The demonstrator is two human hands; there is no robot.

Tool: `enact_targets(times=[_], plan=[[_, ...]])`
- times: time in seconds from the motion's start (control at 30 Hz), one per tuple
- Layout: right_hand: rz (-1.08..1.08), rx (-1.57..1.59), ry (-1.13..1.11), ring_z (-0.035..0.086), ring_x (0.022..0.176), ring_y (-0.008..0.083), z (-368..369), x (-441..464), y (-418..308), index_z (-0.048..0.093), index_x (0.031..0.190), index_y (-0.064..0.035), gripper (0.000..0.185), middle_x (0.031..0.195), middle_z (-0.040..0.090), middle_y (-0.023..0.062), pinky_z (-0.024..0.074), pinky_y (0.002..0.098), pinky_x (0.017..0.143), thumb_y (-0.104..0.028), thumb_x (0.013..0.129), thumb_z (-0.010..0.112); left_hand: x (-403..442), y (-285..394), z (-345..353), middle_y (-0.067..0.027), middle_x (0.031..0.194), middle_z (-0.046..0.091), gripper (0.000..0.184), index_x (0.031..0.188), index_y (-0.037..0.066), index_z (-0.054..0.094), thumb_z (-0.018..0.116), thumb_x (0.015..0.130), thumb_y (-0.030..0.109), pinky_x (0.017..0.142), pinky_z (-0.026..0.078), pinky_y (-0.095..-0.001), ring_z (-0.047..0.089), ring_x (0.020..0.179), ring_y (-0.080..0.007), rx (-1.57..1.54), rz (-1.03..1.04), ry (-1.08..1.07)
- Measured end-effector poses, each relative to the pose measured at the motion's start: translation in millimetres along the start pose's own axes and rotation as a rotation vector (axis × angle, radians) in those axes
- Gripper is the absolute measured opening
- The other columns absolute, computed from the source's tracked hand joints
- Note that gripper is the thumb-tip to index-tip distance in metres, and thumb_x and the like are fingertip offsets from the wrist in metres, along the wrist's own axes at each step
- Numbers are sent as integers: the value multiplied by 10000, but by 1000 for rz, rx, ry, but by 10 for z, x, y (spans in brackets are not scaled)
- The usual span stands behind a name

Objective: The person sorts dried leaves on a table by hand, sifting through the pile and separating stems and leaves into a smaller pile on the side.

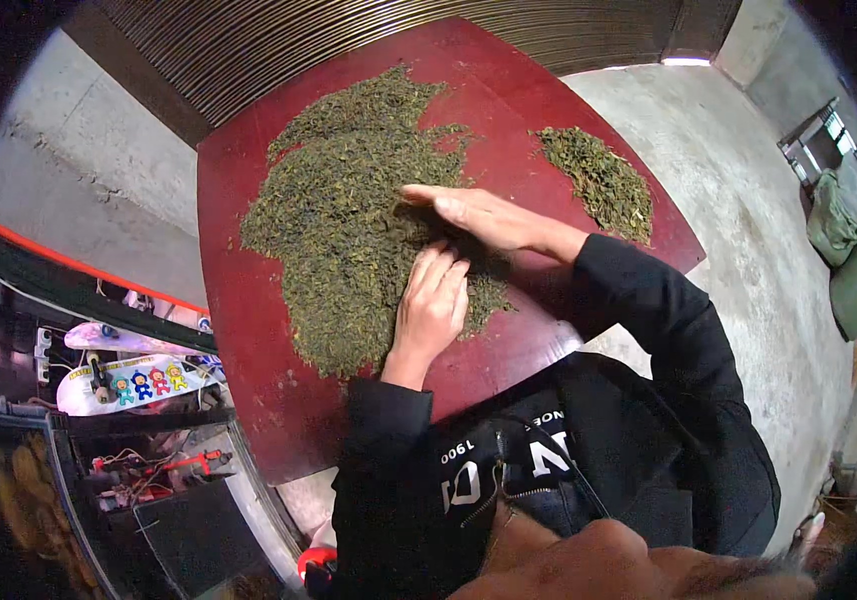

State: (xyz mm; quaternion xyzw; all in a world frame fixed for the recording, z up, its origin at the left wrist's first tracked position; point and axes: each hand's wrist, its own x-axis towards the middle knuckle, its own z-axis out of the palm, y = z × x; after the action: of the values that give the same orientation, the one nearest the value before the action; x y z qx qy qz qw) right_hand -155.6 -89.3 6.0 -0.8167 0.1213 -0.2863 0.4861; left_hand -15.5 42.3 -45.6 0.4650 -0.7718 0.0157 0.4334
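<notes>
A broad, spread pile of dried green-brown leaves (339, 200), looking like loose tea, covers much of the red table (479, 75). My left hand (434, 305) rests on the near right part of this pile, palm down, its fingers stretched forward over the leaves. Just beyond it, my right hand (489, 217) reaches in from the right, fingers straight and close together, angled above the leaves. A shadowed gap with dark leaves lies between the two hands. Whether any leaves are under my palms is hidden. A smaller heap of coarser leaves (601, 182) sits apart at the table's right side.
Behind the table stands a ribbed shutter (369, 35). At left are a red-edged case (89, 270) and a skateboard deck with cartoon figures (139, 385). Green sacks (849, 250) lean at the far right on the concrete floor (739, 220).
</notes>
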Motion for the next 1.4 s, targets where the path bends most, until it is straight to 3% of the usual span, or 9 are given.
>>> enact_targets(times=[0.17,0.23,0.4,0.57,0.77,0.9,1.07,1.23,1.4], plan=[[22,65,33,579,1176,257,-406,-162,93,518,1347,43,528,1319,595,158,442,357,1035,-370,1045,391,34,-31,-19,-160,1122,662,269,1044,-18,656,637,777,-48,1030,455,-437,607,1093,-340,43,30,67],[165,66,94,643,908,200,-530,-226,161,627,1219,26,402,1066,700,95,507,302,832,-286,1023,464,27,-51,-31,-156,1113,665,273,1038,-15,657,636,769,-53,1021,462,-430,615,1076,-333,61,49,89],[331,-274,212,575,679,142,-642,-276,490,685,1083,-11,252,833,690,27,470,279,650,-184,972,539,31,-54,-25,-146,1056,652,241,1005,-1,646,640,764,-1,1028,448,-438,617,1018,-330,-5,65,184],[126,-384,357,518,570,140,-601,-177,732,683,1004,-36,165,731,661,21,429,286,553,-137,929,577,47,-32,-76,-131,997,664,249,988,10,648,647,739,15,1035,432,-475,628,945,-317,8,127,239],[141,-477,336,565,603,189,-614,-272,819,680,957,-54,137,764,675,40,465,312,629,-142,917,583,83,-90,-185,-108,932,672,215,953,19,653,648,745,71,1035,413,-523,634,897,-305,92,170,222],[-124,-645,331,583,645,231,-623,-270,882,676,979,-37,135,813,689,61,464,332,740,-108,908,586,93,-243,-180,-157,1084,633,314,1046,16,632,656,765,153,1067,353,-569,592,1031,-340,211,132,103],[-70,-698,209,644,784,278,-703,-285,763,682,926,-87,107,887,711,60,475,405,833,-142,865,614,477,35,-36,-213,1301,522,464,1217,48,594,667,784,197,1106,292,-572,477,1216,-374,494,60,-138],[-120,-612,158,641,784,274,-805,-328,805,671,927,-64,114,877,707,73,492,394,789,-121,840,626,590,131,170,-247,1422,380,564,1305,104,537,696,786,258,1112,254,-591,348,1320,-416,541,75,-411],[2,-381,94,601,740,249,-767,-365,684,644,934,-16,117,878,669,90,483,349,722,-39,819,638,653,-24,85,-237,1404,422,513,1276,125,565,692,798,260,1107,273,-564,381,1310,-403,712,-97,-507]])
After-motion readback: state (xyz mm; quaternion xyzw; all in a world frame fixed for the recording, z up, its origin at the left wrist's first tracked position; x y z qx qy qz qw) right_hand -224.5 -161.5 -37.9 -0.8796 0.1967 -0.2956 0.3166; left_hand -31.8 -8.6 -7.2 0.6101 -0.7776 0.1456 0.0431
